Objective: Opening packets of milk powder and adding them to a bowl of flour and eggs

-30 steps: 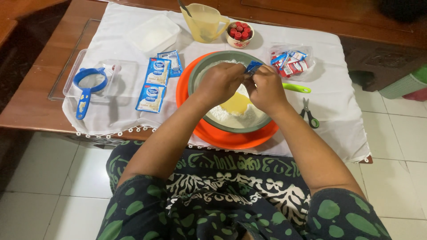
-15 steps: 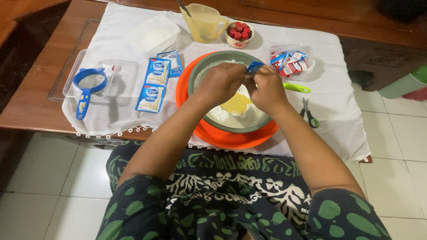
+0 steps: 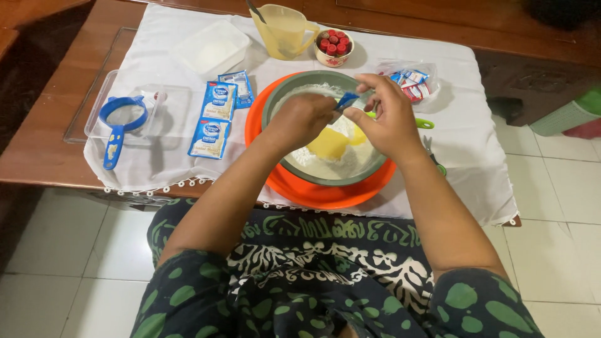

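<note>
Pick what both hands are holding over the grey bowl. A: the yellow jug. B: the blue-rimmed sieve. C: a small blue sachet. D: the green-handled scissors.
C: the left hand and right hand pinch a small blue sachet between them above the grey bowl, while the sieve, jug and scissors lie untouched on the cloth.

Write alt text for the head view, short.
Both hands, left hand and right hand, hold a small blue sachet over a grey bowl of white powder with a yellow lump, set in an orange basin on a white cloth.
</note>
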